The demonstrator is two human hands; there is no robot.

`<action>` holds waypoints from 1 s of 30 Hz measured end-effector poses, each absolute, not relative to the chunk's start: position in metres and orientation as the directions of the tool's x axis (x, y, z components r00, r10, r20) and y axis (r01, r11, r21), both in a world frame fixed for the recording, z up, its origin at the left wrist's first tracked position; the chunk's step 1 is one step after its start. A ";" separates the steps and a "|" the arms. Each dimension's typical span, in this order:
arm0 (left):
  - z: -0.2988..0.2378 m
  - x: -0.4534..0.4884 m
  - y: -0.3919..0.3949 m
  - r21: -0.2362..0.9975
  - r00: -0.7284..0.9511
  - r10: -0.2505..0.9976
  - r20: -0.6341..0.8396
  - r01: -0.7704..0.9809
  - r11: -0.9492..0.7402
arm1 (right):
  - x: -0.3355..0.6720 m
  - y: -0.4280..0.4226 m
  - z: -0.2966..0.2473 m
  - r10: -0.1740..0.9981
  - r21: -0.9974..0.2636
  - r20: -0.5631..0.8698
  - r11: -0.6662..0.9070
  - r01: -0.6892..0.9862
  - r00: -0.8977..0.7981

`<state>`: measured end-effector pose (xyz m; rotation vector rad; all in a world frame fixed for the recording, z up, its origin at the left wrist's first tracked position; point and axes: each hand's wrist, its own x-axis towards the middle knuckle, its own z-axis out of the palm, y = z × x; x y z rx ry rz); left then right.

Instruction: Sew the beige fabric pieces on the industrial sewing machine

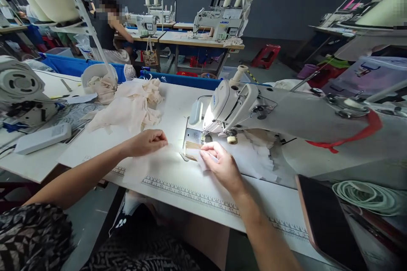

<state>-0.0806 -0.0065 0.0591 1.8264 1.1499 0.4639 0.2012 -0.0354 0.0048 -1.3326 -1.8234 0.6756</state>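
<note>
While a white box [43, 138] is lying at the far left, near a second machine [22, 84], a loose heap of beige cloth [127, 108] is spreading over the white worktop [178, 101]. Just in front of this heap, the person's left hand [146, 142] is closing its grip, thumb against fingers, on a sheer cloth [140, 171], which is trailing toward the near edge. Farther right, a brown strip [192, 145] is lying at the needle plate [193, 135] of the sewing machine [241, 108], and a white piece [205, 163] is partly overlapping it. The right hand [224, 165] is pinching this white piece in its grip, between thumb and fingertips. To that hand's right, layered pale pieces [257, 159] are resting beneath the machine's arm. At the far right, a phone [330, 224] is lying near a coil of pale green cord [365, 197].
</note>
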 end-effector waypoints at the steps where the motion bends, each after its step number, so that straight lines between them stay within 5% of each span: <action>1: 0.056 -0.087 -0.009 0.795 0.505 0.852 -0.138 0.569 -0.209 | 0.203 -0.036 0.005 0.937 -0.714 0.301 0.344 0.610 -0.177; 5: 0.042 -0.107 -0.027 0.521 0.503 0.861 -0.070 0.755 -0.398 | 0.204 -0.037 0.000 0.873 -0.388 0.430 0.411 0.825 -0.232; 8: 0.036 -0.125 -0.036 0.318 0.500 0.857 0.120 0.799 -0.511 | 0.204 -0.036 -0.006 0.838 -0.272 0.495 0.399 0.876 -0.229; 12: 0.036 -0.154 -0.030 0.156 0.531 0.792 0.301 0.792 -0.590 | 0.207 -0.033 -0.009 0.806 -0.268 0.555 0.409 0.872 -0.207; 18: 0.021 -0.160 -0.004 -0.008 0.644 0.719 0.262 0.746 -0.666 | 0.219 -0.030 -0.005 0.818 -0.336 0.552 0.397 0.854 -0.162; 21: 0.018 -0.156 0.006 0.077 0.554 0.755 0.352 0.787 -0.613 | 0.232 -0.034 0.000 0.833 -0.401 0.537 0.386 0.831 -0.128; 25: 0.048 -0.165 0.005 0.465 0.190 0.852 0.488 0.769 -0.439 | 0.242 -0.044 0.012 0.858 -0.500 0.478 0.442 0.745 -0.188; 27: 0.069 -0.165 -0.008 0.556 0.067 0.882 0.467 0.753 -0.351 | 0.240 -0.048 0.018 0.842 -0.518 0.472 0.505 0.691 -0.261; 30: 0.084 -0.145 -0.041 0.569 0.184 0.933 0.309 0.751 -0.336 | 0.235 -0.050 0.025 0.820 -0.507 0.449 0.561 0.655 -0.355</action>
